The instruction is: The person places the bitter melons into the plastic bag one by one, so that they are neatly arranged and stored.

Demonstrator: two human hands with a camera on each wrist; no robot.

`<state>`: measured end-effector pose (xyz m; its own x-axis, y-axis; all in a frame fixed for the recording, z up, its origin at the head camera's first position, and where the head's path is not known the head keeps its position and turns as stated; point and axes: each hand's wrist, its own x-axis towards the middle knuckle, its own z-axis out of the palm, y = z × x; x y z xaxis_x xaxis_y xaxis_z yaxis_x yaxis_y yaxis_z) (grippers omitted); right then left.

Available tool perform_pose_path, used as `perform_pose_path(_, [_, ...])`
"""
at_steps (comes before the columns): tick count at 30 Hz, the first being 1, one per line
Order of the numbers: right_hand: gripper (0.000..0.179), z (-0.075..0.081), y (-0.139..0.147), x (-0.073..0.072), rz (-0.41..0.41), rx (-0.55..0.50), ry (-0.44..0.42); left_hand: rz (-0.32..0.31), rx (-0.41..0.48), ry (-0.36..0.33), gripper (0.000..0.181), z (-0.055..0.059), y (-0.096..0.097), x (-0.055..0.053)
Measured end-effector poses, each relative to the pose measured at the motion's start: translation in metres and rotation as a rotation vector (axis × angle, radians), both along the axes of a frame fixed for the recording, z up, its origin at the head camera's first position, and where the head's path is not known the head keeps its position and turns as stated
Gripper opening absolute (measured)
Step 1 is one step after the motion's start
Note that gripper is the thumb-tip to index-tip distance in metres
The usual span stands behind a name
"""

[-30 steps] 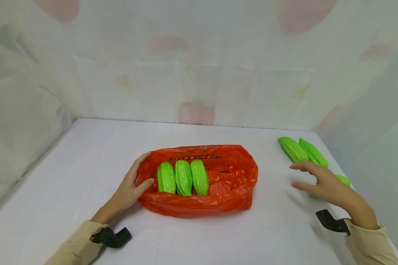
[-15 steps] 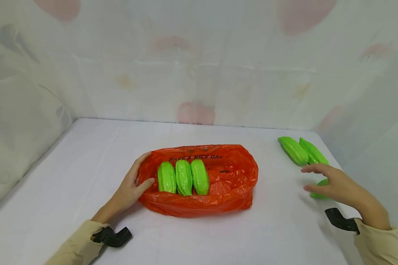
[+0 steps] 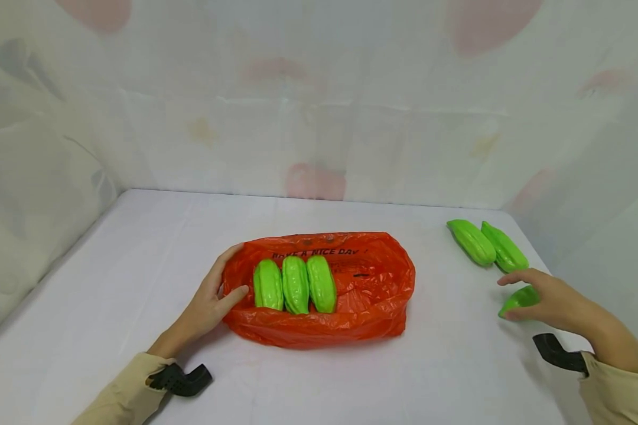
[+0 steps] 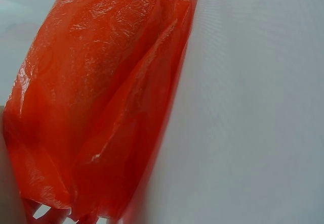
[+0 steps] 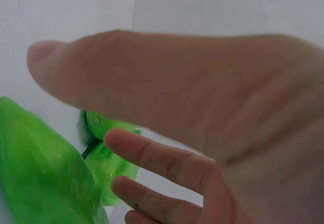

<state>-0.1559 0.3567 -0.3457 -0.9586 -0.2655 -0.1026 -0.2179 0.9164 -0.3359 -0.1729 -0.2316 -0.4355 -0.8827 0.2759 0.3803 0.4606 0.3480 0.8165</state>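
Observation:
A red plastic bag [image 3: 319,327] lies with its mouth spread wide, lettering on its inner back wall. Inside, at the left, three bright green ridged vegetables [image 3: 295,284], like bitter melons, lie side by side. My left hand [image 3: 207,302] holds the bag's left end, thumb over the rim; the left wrist view shows the bag's wrinkled side [image 4: 101,82]. On the right, my right hand [image 3: 560,304] hovers over a single green vegetable [image 3: 522,298], fingers spread and thumb near its left tip. The hand hides part of it. In the right wrist view, a green vegetable [image 5: 45,168] lies left of the fingers.
Two more green vegetables, one left [image 3: 472,242] and one right [image 3: 504,246], lie at the back right of the white table [image 3: 430,378]. Pale printed cloth [image 3: 308,141] hangs behind and along both sides. A black wrist mount [image 3: 558,354] sits at each sleeve.
My right hand has moved right and slightly down, coming over the single green vegetable. My left hand and the bag stay practically where they were.

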Motion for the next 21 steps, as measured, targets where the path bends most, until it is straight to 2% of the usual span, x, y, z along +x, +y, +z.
perform_pose_path(21, [0.054, -0.004, 0.021, -0.006, -0.009, 0.063, -0.002, -0.007, 0.014, 0.011, 0.075, 0.000, 0.000, 0.000])
